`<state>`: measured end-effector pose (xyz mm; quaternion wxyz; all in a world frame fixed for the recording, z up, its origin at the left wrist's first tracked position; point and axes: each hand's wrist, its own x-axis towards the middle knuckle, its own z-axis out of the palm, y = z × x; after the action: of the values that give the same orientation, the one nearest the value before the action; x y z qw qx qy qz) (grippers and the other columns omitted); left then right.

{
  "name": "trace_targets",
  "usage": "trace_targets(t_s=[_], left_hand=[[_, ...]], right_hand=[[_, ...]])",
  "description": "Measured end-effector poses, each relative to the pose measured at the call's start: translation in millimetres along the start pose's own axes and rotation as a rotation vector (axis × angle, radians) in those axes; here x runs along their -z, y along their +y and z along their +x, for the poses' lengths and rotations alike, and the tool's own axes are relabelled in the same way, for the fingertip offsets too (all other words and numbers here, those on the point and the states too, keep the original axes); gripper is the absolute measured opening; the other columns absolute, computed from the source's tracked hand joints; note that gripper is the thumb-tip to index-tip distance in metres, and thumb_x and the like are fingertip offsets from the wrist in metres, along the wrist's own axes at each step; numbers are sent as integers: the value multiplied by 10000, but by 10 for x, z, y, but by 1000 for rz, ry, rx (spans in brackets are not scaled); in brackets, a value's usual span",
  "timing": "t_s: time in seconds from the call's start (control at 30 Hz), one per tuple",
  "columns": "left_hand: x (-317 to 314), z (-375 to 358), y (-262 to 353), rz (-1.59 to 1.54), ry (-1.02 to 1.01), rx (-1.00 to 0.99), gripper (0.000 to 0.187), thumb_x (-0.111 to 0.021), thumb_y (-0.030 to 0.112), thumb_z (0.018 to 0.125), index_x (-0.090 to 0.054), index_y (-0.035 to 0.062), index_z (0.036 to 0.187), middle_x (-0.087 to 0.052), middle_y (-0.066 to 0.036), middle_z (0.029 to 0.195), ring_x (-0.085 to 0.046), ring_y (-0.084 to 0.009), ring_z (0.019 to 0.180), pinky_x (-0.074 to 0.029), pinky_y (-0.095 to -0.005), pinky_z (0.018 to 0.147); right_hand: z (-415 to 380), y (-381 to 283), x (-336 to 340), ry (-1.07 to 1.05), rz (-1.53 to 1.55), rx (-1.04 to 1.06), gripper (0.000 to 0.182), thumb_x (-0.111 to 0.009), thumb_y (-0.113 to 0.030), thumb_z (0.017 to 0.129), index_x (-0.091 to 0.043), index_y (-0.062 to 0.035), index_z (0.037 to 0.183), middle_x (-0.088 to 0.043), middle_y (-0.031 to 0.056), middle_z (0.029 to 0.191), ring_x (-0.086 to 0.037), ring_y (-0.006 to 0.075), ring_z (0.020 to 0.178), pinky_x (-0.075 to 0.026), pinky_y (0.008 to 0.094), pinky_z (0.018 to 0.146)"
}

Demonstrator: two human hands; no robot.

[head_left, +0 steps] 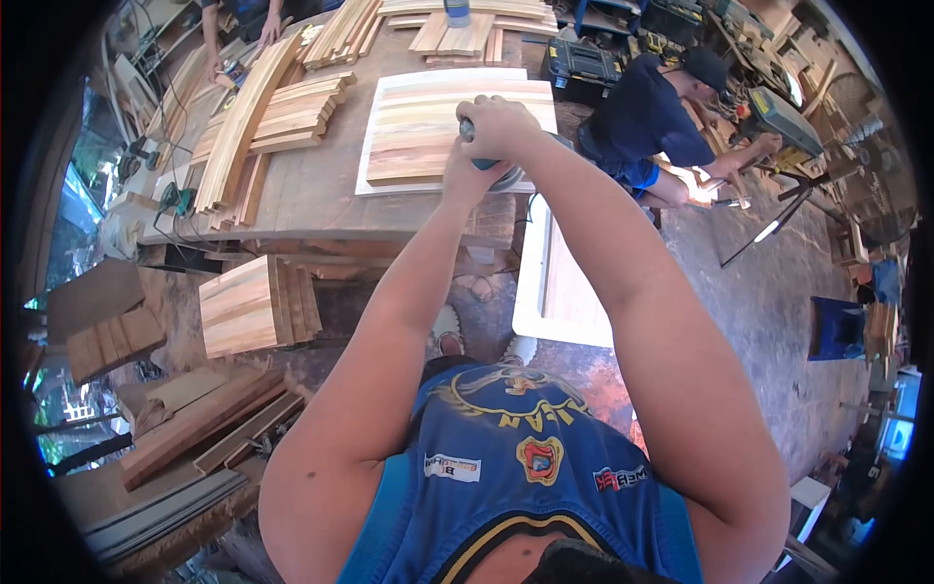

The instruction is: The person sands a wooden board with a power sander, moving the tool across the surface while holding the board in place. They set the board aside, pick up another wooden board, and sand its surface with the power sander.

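The power tool (508, 178) is gripped at the near right part of the wooden panel (413, 127), the fingers of left hand (464, 177) and right hand (501, 127) clamped around it, and is probably best kept level under even pressure.

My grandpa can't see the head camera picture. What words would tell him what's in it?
A person's left hand and right hand grip what looks like a power sander at the near right corner of a striped wooden panel. The panel lies on a white board on a workbench; wooden strips are piled nearby.
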<state>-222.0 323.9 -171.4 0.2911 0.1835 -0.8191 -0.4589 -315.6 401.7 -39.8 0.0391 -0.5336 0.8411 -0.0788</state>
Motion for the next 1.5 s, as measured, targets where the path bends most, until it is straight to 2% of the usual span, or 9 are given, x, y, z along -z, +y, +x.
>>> trace_targets(t_s=[0.4,0.57,0.73,0.9,1.1,1.23,1.33,1.4,1.5], left_hand=[[-507,65,379,-113,-90,62,815,-936,419,697,-567,12,1300,-675,-209,1215,-652,-395,1157,-523,-470,972],[-533,125,312,-65,-163,69,806,-930,415,695,-576,61,1327,-635,-184,1308,-620,-388,1211,-506,-479,1023],[-237,185,223,-31,-188,140,804,-930,423,693,-581,78,1329,-625,-185,1323,-617,-380,1228,-507,-481,1030],[279,168,39,-161,-125,105,801,-930,422,697,-581,71,1328,-671,-178,1270,-641,-370,1198,-513,-484,992],[1002,111,-256,-37,1,142,754,-927,379,713,-592,56,1306,-688,-171,1236,-657,-364,1171,-522,-486,958],[1378,151,-665,-26,90,96,761,-924,383,717,-580,54,1311,-697,-179,1203,-663,-367,1159,-525,-485,945],[1591,231,-834,-17,41,69,792,-923,401,719,-557,45,1323,-701,-196,1185,-670,-377,1142,-531,-481,931],[1693,192,-930,16,96,198,805,-922,402,722,-541,30,1326,-704,-210,1176,-678,-386,1123,-537,-476,921],[1743,245,-998,80,89,209,806,-920,405,725,-536,27,1324,-704,-215,1188,-683,-393,1114,-539,-478,920]], right_hand=[[-321,542,114,10,-7,-105,552,-691,-409,798,-645,-180,1297,-678,146,1220,-653,341,1186,-538,463,1007],[-302,573,100,11,-17,-132,549,-684,-397,778,-650,-190,1285,-676,132,1226,-643,336,1197,-532,464,1012],[-72,392,32,19,-31,-120,518,-691,-392,778,-661,-191,1254,-661,117,1233,-629,329,1205,-520,459,1017],[228,-59,-22,23,-11,-61,506,-708,-388,775,-661,-180,1233,-658,117,1203,-632,337,1182,-519,467,1007],[692,-726,-195,46,55,88,488,-703,-378,780,-667,-161,1216,-671,126,1182,-658,332,1134,-542,462,983],[1013,-1158,-228,-1,63,125,503,-695,-380,807,-659,-167,1261,-667,131,1196,-651,332,1159,-543,458,989],[1198,-1424,-200,-51,5,125,516,-693,-387,822,-651,-176,1291,-661,129,1227,-636,316,1199,-540,452,1004],[1273,-1549,-244,-65,10,129,519,-693,-391,825,-648,-179,1297,-658,128,1240,-629,311,1214,-538,451,1010],[1380,-1588,-222,-64,2,134,531,-692,-396,829,-641,-185,1314,-656,127,1256,-624,309,1228,-536,450,1017]])
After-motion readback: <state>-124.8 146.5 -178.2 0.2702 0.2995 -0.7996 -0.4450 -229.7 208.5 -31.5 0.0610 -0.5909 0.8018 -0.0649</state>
